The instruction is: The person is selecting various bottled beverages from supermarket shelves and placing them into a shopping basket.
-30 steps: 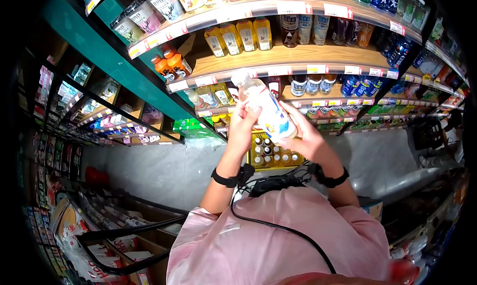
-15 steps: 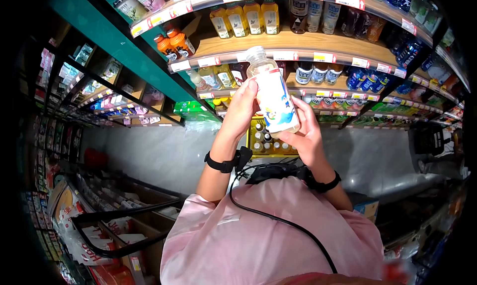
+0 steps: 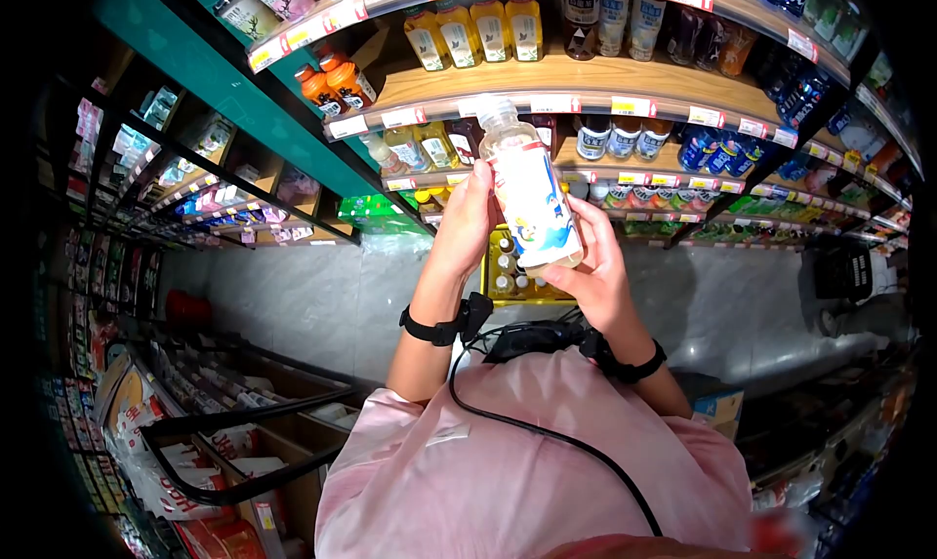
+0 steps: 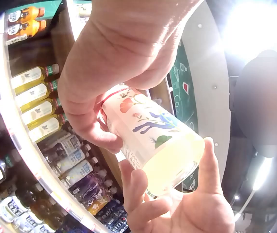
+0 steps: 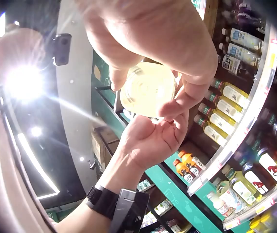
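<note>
A drink bottle (image 3: 532, 203) with pale liquid, a clear neck and a white label with a colourful print is held up before the shelves, tilted, cap end away from the body. My left hand (image 3: 463, 225) holds its upper left side, thumb along the label's edge. Around the lower right end curls my right hand (image 3: 598, 271), with the thumb near the base. The left wrist view shows the bottle (image 4: 150, 124) between both hands, with flowers and a blue figure on the label. Its pale base (image 5: 148, 90) faces the camera in the right wrist view.
Ahead stand curved shelves (image 3: 595, 89) with price tags, yellow juice bottles (image 3: 475, 34), orange bottles (image 3: 337, 83) and blue bottles (image 3: 720, 152). Below the hands, a yellow crate (image 3: 496, 291) holds several capped bottles. A black cart handle (image 3: 244, 424) lies at left, and a dark basket (image 3: 841, 274) at right.
The bottle has become more upright, its label turned to face the head camera more fully. My left thumb has moved from across the label to its left edge. Both hands still hold the bottle.
</note>
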Available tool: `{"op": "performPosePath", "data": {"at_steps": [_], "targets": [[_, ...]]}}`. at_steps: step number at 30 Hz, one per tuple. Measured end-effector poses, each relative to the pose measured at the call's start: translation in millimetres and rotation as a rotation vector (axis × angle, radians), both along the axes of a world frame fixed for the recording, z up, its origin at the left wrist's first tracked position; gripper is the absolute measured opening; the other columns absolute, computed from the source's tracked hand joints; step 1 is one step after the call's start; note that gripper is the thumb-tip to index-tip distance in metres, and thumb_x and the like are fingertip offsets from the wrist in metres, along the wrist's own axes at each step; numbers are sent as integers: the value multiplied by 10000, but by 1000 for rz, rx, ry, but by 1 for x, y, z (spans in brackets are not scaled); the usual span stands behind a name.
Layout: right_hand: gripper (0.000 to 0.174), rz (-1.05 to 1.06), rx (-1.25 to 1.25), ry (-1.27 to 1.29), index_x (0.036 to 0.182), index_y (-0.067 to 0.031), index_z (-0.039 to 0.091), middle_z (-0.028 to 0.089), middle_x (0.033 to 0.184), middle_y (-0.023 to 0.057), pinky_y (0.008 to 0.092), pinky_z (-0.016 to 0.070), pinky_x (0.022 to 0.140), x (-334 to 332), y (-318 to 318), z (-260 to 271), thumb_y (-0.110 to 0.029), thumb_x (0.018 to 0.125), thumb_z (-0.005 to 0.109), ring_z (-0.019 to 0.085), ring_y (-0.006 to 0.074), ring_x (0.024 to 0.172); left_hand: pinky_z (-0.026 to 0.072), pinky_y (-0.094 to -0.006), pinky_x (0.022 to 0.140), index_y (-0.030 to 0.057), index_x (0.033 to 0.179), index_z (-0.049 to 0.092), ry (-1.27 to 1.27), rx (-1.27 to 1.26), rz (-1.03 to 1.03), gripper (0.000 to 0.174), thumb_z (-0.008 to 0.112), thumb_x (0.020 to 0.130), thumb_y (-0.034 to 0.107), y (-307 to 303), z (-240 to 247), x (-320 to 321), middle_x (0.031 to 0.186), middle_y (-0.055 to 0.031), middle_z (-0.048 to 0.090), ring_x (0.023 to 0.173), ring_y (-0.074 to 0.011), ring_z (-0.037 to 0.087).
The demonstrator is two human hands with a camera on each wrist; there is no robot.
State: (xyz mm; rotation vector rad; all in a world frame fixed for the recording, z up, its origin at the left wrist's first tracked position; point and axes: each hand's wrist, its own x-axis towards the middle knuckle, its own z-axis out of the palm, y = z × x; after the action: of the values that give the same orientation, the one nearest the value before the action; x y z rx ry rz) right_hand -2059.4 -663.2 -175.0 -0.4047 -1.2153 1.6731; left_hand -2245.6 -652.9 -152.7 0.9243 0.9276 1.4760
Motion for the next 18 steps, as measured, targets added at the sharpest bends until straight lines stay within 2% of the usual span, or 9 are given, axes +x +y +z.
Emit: {"op": "performPosePath", "data": {"at_steps": [5, 7, 14, 16, 17, 18], "targets": [[831, -1, -8, 6, 1473, 1, 283, 494, 1364, 144, 357, 448, 1037, 2, 0, -3, 40, 793, 759, 542, 211, 1230, 544, -313, 846, -16, 1280, 558, -42, -15, -1, 681, 340, 1038, 583, 4, -12, -1, 1104, -94, 680, 943, -147, 671], [832, -1, -10, 3, 1472, 5, 283, 493, 1368, 146, 359, 446, 1042, 3, -1, -3, 40, 791, 760, 541, 211, 1234, 488, -360, 997, 6, 1406, 476, 19, -27, -49, 781, 264, 1015, 648, 5, -22, -7, 1279, -110, 637, 1157, -206, 629], [824, 10, -5, -43, 1471, 16, 289, 512, 1341, 147, 356, 448, 1031, 4, 1, -6, 40, 792, 755, 553, 208, 1218, 474, -356, 1018, 4, 1414, 465, 2, -20, -66, 816, 257, 1000, 676, 2, -19, -8, 1319, -111, 615, 1190, -207, 611], [850, 15, -22, -67, 1487, 14, 275, 519, 1337, 147, 361, 451, 1027, 8, -2, -5, 22, 792, 764, 555, 212, 1220, 446, -358, 1052, 4, 1427, 452, -30, -33, -44, 823, 252, 999, 677, 0, -19, -3, 1349, -112, 595, 1225, -211, 588], [850, 16, -9, -61, 1487, 14, 275, 519, 1337, 147, 361, 451, 1027, 8, -1, -5, 22, 792, 764, 555, 212, 1220, 398, -365, 1100, 5, 1452, 422, -29, -24, -43, 820, 244, 1004, 669, 0, -23, -3, 1385, -112, 569, 1276, -214, 549], [867, 37, 3, -63, 1493, 11, 270, 491, 1383, 163, 371, 434, 1051, 9, 0, -7, 4, 789, 774, 530, 223, 1263, 453, -354, 1032, 21, 1429, 451, -42, -21, -16, 762, 258, 1021, 635, 2, -27, -3, 1319, -105, 605, 1196, -195, 593]]}}
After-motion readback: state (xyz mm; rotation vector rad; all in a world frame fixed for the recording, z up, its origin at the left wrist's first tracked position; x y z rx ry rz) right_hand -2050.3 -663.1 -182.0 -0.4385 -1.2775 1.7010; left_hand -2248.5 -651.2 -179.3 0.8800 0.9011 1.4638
